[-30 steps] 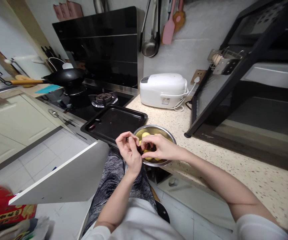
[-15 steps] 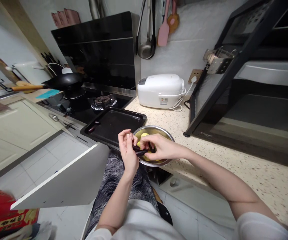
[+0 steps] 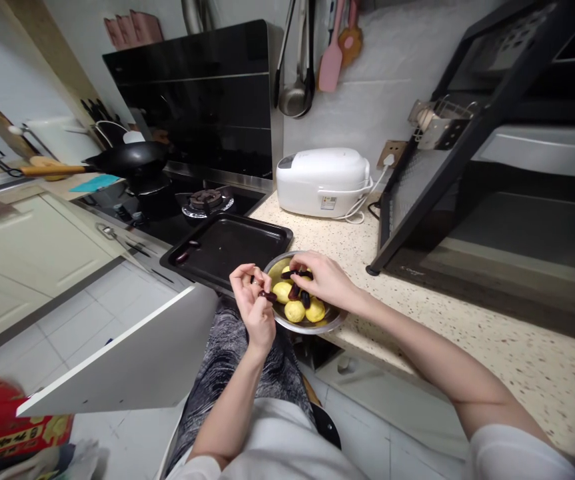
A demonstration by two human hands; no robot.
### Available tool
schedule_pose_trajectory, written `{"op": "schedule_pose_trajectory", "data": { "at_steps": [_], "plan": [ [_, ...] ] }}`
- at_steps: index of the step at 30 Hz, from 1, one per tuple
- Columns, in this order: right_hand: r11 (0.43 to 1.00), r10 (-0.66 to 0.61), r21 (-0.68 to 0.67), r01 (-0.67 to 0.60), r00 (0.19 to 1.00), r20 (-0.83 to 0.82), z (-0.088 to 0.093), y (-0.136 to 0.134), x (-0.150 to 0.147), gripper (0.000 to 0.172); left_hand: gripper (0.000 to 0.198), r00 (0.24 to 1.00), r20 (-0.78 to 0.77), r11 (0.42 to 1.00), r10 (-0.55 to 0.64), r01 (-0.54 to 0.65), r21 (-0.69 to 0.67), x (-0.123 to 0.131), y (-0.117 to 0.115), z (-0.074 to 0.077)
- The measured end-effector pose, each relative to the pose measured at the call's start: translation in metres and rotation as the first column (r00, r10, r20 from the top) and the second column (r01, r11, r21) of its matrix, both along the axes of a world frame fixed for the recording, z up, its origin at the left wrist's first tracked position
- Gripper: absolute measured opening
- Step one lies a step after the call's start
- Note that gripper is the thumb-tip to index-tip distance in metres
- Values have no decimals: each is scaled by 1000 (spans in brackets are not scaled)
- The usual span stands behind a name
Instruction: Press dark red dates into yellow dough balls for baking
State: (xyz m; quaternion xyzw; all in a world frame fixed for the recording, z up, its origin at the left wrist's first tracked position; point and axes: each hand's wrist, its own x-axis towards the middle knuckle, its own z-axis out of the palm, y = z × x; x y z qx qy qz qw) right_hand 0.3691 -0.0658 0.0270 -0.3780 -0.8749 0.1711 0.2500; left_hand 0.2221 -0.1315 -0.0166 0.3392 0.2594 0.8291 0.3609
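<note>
A metal bowl holds several yellow lemons with dark purple, elongated grapes lying among them. My left hand is curled at the bowl's left rim. One dark grape sticks out of its fingers toward the bowl, and more dark bits show in the curled palm. Over the far side of the bowl, my right hand has its fingers closed about a dark grape. Part of that grape is hidden by the fingers.
A black baking tray with two small purple grapes lies left of the bowl. Behind stand a white rice cooker and a gas stove with a wok. A black-framed rack is at right. An open cabinet door juts out below.
My right hand has moved away from my left hand, to the far side of the bowl, uncovering the lemons. My left hand has shifted slightly left, still holding a dark grape.
</note>
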Motion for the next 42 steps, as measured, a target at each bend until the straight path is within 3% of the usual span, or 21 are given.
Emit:
{"op": "schedule_pose_trajectory", "data": {
  "at_steps": [7,16,24,36,42],
  "plan": [
    [999,10,-47,-7,999,52,2,4,6,10,50,999,-40,999,10,-12,-49,3,-1,-2],
    [988,149,-4,-151,977,-155,19,-5,8,9,45,988,-142,996,58,-66,-53,2,-1,-11],
    [930,255,-191,-315,925,-282,29,-15,7,13,40,973,-225,996,53,-67,-55,5,-3,-8],
    [954,159,-196,-228,936,-315,24,-5,10,6,23,934,-356,1000,3,-12,-25,3,0,-5],
    [1000,-10,-27,3,964,-265,17,12,20,8,20,908,-420,999,11,-26,-30,-3,7,-8]
  ]
}}
